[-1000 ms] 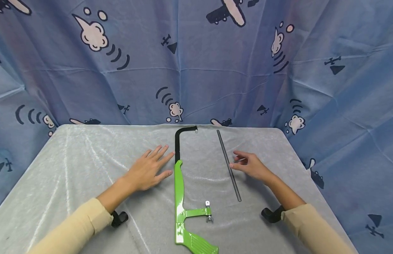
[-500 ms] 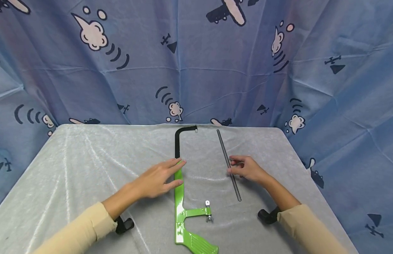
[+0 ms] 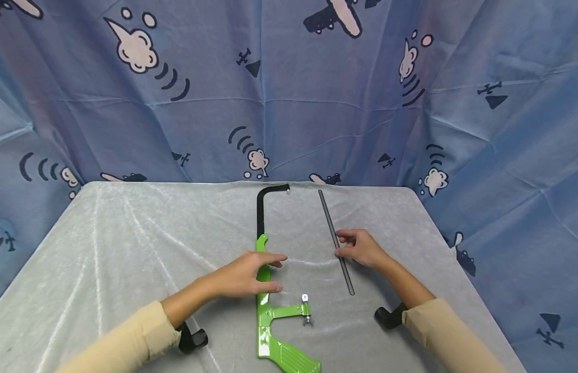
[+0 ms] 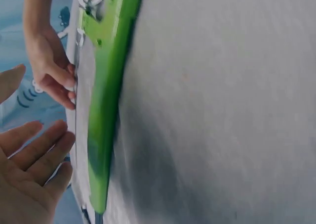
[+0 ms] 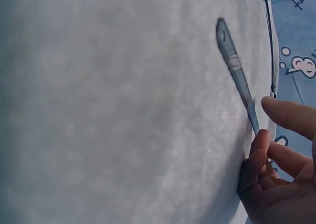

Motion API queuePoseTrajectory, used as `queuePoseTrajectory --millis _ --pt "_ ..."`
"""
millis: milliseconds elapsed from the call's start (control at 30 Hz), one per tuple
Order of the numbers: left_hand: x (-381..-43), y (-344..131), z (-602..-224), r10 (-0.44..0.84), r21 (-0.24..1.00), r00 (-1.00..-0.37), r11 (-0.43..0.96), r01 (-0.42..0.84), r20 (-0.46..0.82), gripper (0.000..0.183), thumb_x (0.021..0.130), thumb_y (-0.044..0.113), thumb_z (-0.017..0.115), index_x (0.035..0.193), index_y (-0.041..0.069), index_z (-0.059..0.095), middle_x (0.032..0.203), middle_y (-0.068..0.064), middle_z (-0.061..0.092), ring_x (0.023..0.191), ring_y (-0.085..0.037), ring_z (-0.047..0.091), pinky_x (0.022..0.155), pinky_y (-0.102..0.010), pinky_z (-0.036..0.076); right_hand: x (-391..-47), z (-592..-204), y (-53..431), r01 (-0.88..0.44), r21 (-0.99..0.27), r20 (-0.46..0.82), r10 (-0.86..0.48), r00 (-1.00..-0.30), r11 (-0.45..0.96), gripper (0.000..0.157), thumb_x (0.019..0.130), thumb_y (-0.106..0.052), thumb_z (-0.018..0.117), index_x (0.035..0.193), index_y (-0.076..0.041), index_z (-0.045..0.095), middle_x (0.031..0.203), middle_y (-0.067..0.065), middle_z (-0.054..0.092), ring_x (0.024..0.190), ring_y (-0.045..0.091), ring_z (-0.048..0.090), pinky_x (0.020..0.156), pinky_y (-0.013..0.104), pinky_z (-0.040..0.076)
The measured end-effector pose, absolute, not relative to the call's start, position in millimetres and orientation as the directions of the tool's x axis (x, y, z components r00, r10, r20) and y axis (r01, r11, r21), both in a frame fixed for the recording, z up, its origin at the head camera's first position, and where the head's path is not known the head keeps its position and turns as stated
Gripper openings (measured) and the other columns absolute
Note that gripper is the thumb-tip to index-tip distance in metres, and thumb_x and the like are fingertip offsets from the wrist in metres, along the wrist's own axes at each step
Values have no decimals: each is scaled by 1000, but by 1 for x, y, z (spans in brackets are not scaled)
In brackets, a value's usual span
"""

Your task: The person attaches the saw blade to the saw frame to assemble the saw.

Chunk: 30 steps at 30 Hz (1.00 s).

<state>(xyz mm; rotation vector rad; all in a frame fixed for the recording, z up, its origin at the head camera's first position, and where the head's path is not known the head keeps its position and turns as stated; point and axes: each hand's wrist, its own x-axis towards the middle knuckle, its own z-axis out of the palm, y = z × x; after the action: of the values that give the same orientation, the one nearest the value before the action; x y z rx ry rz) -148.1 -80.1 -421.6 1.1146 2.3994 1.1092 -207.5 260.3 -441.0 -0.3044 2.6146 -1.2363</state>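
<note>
A green hacksaw frame [image 3: 264,305] with a black bent front bar lies on the cloth-covered table, its ribbed handle toward me. My left hand [image 3: 244,273] is over the frame's green upper part, fingers extended and thumb apart; in the left wrist view a gap separates this hand from the frame. To the right lies a thin grey hacksaw blade [image 3: 346,273], slightly slanted. My right hand [image 3: 363,248] is at the blade's middle with bent fingers, the fingertips at its edge. The right wrist view shows a gap between thumb and fingers, and the blade end [image 5: 228,43] with a hole.
A grey velvety cloth [image 3: 130,243] covers the table. Behind and at the sides hangs a blue curtain [image 3: 289,103] printed with planes and clouds. A wing nut [image 3: 308,321] sits on the frame's side arm. Black wrist devices [image 3: 193,341] show below both cuffs.
My left hand has moved right and toward me, from beside the frame to over it. My right hand has shifted slightly left and toward me, onto the blade. Frame and blade have not moved.
</note>
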Motion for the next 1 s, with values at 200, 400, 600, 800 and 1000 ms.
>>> queuePoseTrajectory --millis 200,400,600,800,1000 --pt "-141 -71 -420 750 822 -662 388 417 -18 64 89 29 75 142 2 52 119 -6 69 115 -12 60 106 -37 42 -207 -443 258 -124 -748 -79 -273 -959 652 54 80 -1 78 126 15 57 106 21 64 75 18 53 58 23 43" --pt "-137 -65 -423 790 842 -608 375 388 -72 59 87 26 77 138 4 56 112 -1 70 109 -6 61 101 -30 45 -206 -444 256 -126 -726 -66 -251 -966 676 53 79 -1 78 126 14 59 103 19 64 75 17 53 58 23 44" --pt "-134 -59 -425 836 838 -543 353 417 -82 64 83 21 80 138 -1 55 105 1 71 102 -3 63 94 -22 48 -205 -443 255 -177 -704 -21 -269 -963 688 53 77 -1 79 124 14 60 98 16 64 73 16 54 58 23 44" --pt "-132 -55 -424 867 861 -485 331 387 -115 64 83 15 80 137 -5 53 104 0 70 95 -3 64 88 -20 51 -205 -444 255 -212 -685 5 -287 -958 697 51 76 0 79 122 15 60 94 15 62 72 16 53 58 23 44" --pt "-132 -52 -424 866 836 -467 384 391 -179 63 81 17 82 135 -3 56 102 6 68 93 3 60 86 -18 50 -205 -445 255 -202 -679 -4 -278 -961 706 50 77 0 78 122 13 60 96 14 62 72 16 54 58 24 44"
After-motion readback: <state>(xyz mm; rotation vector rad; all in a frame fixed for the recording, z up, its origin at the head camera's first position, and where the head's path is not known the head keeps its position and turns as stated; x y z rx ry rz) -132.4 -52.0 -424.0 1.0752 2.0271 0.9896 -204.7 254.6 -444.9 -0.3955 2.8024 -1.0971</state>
